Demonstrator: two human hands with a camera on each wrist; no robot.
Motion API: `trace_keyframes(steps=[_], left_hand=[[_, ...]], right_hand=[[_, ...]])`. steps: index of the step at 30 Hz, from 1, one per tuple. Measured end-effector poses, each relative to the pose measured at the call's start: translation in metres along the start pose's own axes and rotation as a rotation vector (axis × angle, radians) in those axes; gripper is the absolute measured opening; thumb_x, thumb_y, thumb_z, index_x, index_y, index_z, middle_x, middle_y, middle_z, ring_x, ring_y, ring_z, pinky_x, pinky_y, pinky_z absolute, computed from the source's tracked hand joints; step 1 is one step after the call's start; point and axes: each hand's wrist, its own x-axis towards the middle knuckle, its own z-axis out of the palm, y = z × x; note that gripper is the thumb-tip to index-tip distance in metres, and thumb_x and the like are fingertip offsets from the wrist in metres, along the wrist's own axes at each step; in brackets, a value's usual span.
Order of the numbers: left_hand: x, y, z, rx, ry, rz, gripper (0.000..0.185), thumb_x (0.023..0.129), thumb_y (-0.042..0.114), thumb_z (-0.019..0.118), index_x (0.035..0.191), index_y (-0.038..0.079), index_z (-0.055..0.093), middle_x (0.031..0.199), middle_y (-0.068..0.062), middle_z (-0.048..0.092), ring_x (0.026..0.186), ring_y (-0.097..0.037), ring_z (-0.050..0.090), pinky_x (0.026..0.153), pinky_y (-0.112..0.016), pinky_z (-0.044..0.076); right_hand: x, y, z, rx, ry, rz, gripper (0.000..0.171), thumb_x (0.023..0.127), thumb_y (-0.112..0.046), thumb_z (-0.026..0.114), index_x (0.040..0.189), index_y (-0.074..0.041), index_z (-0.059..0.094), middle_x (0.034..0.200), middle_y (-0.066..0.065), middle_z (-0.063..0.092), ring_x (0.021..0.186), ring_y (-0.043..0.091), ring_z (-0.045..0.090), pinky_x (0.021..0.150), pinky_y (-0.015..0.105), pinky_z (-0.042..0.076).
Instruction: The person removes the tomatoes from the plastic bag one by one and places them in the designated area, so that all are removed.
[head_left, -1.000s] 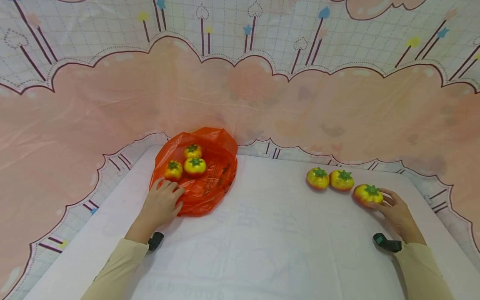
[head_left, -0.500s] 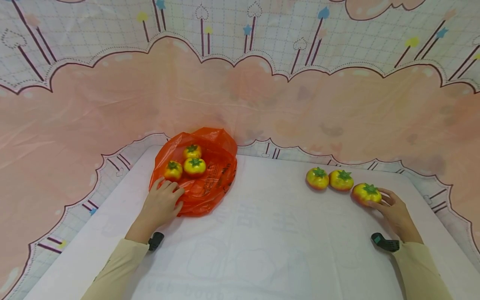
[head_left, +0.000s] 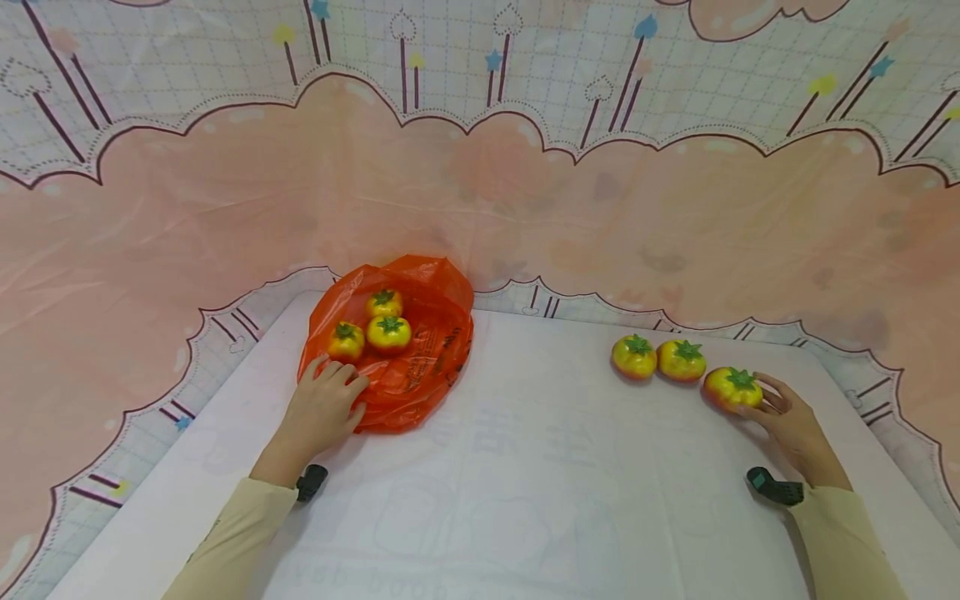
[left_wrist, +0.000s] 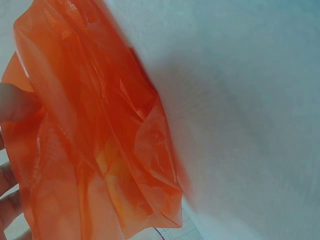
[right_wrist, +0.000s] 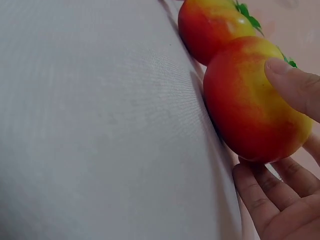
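A red plastic bag (head_left: 420, 392) lies with its mouth spread on the left of the table. Inside it sit three yellow-and-red artificial persimmons (head_left: 389, 333) with green tops. My left hand (head_left: 322, 408) holds the near-left rim of the bag; in the left wrist view the thumb (left_wrist: 17, 102) meets the plastic, while the other fingers are partly cut off by the frame. On the right, my right hand (head_left: 791, 425) grips a persimmon (head_left: 731, 389) resting on the table. The right wrist view has the thumb (right_wrist: 287, 80) on its side and the fingers curled behind it.
Two more persimmons, one (head_left: 633, 358) and another (head_left: 681, 362), stand side by side left of the gripped one. White cloth covers the table (head_left: 525, 467). A printed curtain (head_left: 525, 200) hangs behind the far edge. Each wrist wears a black camera (head_left: 775, 487).
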Motion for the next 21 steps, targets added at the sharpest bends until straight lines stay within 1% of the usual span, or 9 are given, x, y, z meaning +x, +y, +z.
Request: trace_keyframes(steps=[4,11,16,19,20,21], left_hand=[[0.000,0.000,0.000,-0.001,0.003,0.001,0.031,0.072,0.018,0.079,0.098,0.008,0.066,0.098,-0.014,0.066,0.097,-0.033,0.057,0.102,-0.059,0.037],[0.000,0.001,-0.001,-0.006,0.002,-0.001,0.030,0.072,0.018,0.079,0.098,0.008,0.067,0.099,-0.014,0.066,0.098,-0.033,0.057,0.102,-0.059,0.037],[0.000,0.001,-0.001,-0.009,0.003,0.000,0.031,0.072,0.018,0.079,0.099,0.008,0.067,0.099,-0.014,0.066,0.098,-0.033,0.057,0.102,-0.059,0.037],[0.000,0.001,-0.001,-0.007,0.007,0.004,0.031,0.072,0.018,0.079,0.099,0.007,0.067,0.099,-0.015,0.066,0.098,-0.034,0.057,0.102,-0.059,0.037],[0.000,0.000,-0.001,-0.007,0.009,0.005,0.031,0.072,0.018,0.079,0.099,0.007,0.067,0.099,-0.015,0.066,0.097,-0.034,0.057,0.102,-0.059,0.037],[0.000,0.000,-0.001,-0.007,0.010,0.006,0.031,0.072,0.018,0.079,0.099,0.007,0.067,0.098,-0.015,0.066,0.097,-0.034,0.057,0.102,-0.059,0.037]], right_hand=[[0.000,0.000,-0.002,-0.009,-0.030,-0.022,0.091,0.088,-0.040,0.062,0.150,-0.032,-0.004,0.155,0.023,-0.007,0.141,0.046,0.003,0.112,0.057,0.015],[-0.003,-0.001,-0.005,0.002,-0.054,-0.073,0.090,0.089,-0.038,0.060,0.150,-0.033,-0.006,0.154,0.023,-0.009,0.141,0.047,0.001,0.111,0.057,0.013],[-0.003,0.001,-0.010,0.008,-0.074,-0.110,0.085,0.092,-0.035,0.057,0.149,-0.036,-0.006,0.156,0.019,-0.007,0.141,0.046,0.002,0.110,0.056,0.014],[-0.003,0.002,-0.013,-0.027,-0.082,-0.145,0.082,0.093,-0.035,0.055,0.150,-0.036,-0.004,0.158,0.014,-0.002,0.144,0.041,0.005,0.111,0.045,0.020],[-0.003,0.003,-0.015,-0.029,-0.085,-0.159,0.080,0.093,-0.034,0.055,0.150,-0.036,-0.002,0.159,0.012,-0.001,0.145,0.038,0.006,0.110,0.038,0.025],[-0.003,0.003,-0.016,-0.038,-0.087,-0.175,0.078,0.094,-0.033,0.054,0.150,-0.036,-0.001,0.159,0.010,0.001,0.146,0.035,0.007,0.109,0.033,0.028]])
